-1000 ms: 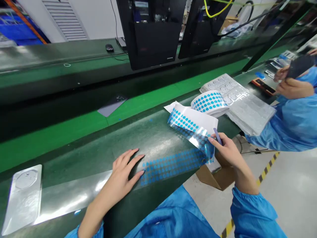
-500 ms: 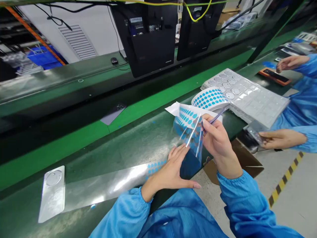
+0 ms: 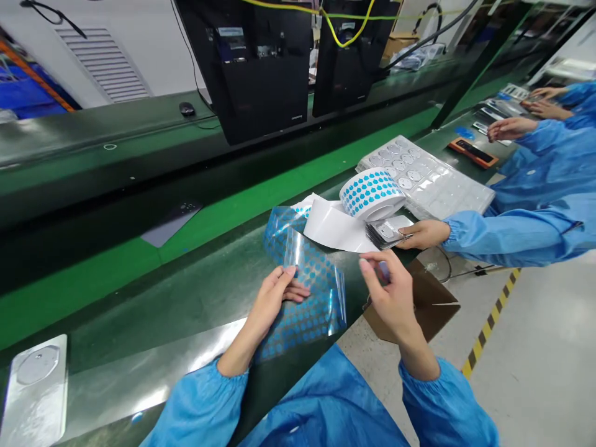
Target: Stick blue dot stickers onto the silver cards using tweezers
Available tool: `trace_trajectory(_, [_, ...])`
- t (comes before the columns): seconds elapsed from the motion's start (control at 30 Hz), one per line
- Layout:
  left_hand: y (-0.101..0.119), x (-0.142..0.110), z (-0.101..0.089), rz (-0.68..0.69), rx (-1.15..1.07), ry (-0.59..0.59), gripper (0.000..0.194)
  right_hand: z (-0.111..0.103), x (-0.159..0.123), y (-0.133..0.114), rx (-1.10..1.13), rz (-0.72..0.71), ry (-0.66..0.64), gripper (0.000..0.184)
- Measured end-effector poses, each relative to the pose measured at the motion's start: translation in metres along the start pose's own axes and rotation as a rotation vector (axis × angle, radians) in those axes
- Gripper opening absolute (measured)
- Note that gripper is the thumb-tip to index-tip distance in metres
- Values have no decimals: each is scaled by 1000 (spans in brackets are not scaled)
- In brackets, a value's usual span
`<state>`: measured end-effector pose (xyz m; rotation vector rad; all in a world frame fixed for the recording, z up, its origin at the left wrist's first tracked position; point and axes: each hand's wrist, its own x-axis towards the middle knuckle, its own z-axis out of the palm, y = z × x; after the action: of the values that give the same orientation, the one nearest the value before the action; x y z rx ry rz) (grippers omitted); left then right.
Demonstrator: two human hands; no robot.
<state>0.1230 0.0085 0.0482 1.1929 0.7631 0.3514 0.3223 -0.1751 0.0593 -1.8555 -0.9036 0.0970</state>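
My left hand (image 3: 279,292) pinches a clear plastic film (image 3: 310,267) with rows of blue dots; the film curls in loose folds over the bench's front part. To its right, my right hand (image 3: 390,288) is raised with bent fingers around a slim purple tool (image 3: 384,270), mostly hidden by the fingers. A white backing strip (image 3: 338,230) bends out beside a roll of blue drop-shaped stickers (image 3: 372,192). Just past my right hand, a co-worker's hand (image 3: 426,234) holds a stack of phone back plates (image 3: 388,230) near the roll.
A clear tray (image 3: 433,174) with round parts lies behind the roll. At the left end of the film rests a silver phone back plate (image 3: 37,391). A grey plate (image 3: 171,223) lies farther back. An open cardboard box (image 3: 423,298) stands below the bench edge, near my right hand.
My right hand has come away from the film and lowered. My left hand now grips the film, which has shifted left. The co-worker's hand has brought the plate stack beside the roll.
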Motion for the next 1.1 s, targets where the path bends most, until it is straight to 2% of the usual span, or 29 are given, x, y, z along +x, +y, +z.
trace_trajectory(0.1, [3,-2,-33,-31,319,35,76,-22,-15,32,-81,184,83,61])
trace_trajectory(0.2, [5,-8,-50,63,498,133,76,-38,-27,63,-157,268,85,68])
trace_trajectory(0.3, [10,-15,-44,166,578,187,66,-45,-36,81,-215,249,100,68])
trace_trajectory(0.43, [13,-21,-25,302,658,306,52,-43,-43,88,-274,171,98,59])
trace_trajectory(0.5, [7,-23,-21,348,703,332,45,-41,-43,91,-297,138,84,56])
trace_trajectory(0.6, [-14,-31,-19,470,839,315,31,-39,-42,94,-319,94,59,53])
trace_trajectory(0.63, [-24,-34,-19,523,910,300,31,-39,-41,96,-322,81,47,51])
trace_trajectory(0.7, [-43,-41,-16,592,1085,236,44,-37,-42,98,-320,69,24,49])
trace_trajectory(0.83, [-67,-44,7,562,1354,-33,62,-38,-47,100,-308,91,-7,47])
trace_trajectory(0.97, [-61,-33,34,608,1346,-271,65,-45,-41,102,-309,67,7,43])
trace_trajectory(1.1, [-48,-28,43,736,1282,-386,65,-59,-15,106,-404,-40,-34,40])
